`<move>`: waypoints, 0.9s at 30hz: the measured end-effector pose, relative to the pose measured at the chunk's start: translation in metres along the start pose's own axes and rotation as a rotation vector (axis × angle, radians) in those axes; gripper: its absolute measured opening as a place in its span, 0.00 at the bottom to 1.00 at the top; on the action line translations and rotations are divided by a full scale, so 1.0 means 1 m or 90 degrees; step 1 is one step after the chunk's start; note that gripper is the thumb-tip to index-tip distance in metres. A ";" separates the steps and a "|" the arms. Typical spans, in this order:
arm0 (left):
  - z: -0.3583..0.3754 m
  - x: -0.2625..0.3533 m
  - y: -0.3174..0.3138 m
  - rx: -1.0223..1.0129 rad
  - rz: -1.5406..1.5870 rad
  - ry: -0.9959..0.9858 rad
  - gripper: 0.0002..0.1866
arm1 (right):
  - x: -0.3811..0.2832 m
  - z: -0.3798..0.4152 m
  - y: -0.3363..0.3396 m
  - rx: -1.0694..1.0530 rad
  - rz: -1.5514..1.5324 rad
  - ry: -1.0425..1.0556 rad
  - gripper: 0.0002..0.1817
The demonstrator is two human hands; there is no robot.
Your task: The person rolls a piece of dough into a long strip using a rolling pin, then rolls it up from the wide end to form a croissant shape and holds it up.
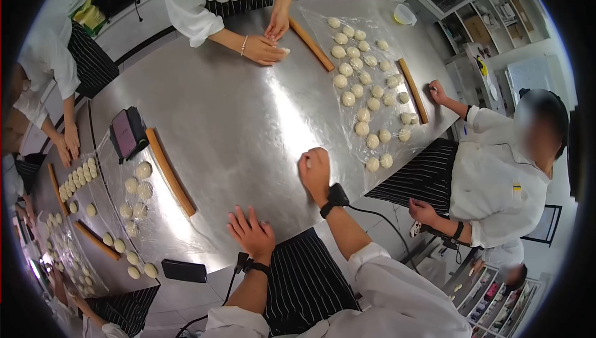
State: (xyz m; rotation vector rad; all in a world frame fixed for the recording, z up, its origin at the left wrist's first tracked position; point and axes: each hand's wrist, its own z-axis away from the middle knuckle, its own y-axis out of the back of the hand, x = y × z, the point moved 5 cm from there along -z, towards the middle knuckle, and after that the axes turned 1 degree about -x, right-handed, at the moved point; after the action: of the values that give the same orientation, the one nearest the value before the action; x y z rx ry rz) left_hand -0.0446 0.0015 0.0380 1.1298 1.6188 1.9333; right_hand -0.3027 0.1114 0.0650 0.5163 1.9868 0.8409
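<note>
On the steel table, my left hand lies palm down with its fingers spread and nothing in it. My right hand is further forward and to the right, its fingers curled down on the table. Whatever lies under those curled fingers is mostly hidden, with only a small pale spot showing. A wooden rolling pin lies left of my left hand, beside several dough balls on plastic film. To the right of my right hand, many more dough balls rest on another sheet of film.
Across the table a co-worker's hands hold a small dough piece near a rolling pin. Another co-worker's fist rests at right. A phone stands at left; a black phone lies at the near edge. Cables trail from both my wrists.
</note>
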 end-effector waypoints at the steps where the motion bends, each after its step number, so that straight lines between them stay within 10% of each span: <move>1: -0.004 0.000 0.000 0.003 -0.004 -0.008 0.33 | 0.013 0.014 0.010 0.019 -0.001 -0.011 0.07; 27: -0.008 -0.002 -0.006 0.000 0.017 0.000 0.34 | -0.007 0.064 0.020 -0.029 0.019 0.015 0.06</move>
State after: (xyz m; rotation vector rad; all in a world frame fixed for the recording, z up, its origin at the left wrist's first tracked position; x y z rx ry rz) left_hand -0.0509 -0.0037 0.0317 1.1571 1.6107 1.9501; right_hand -0.2438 0.1434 0.0593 0.5140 1.9806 0.9121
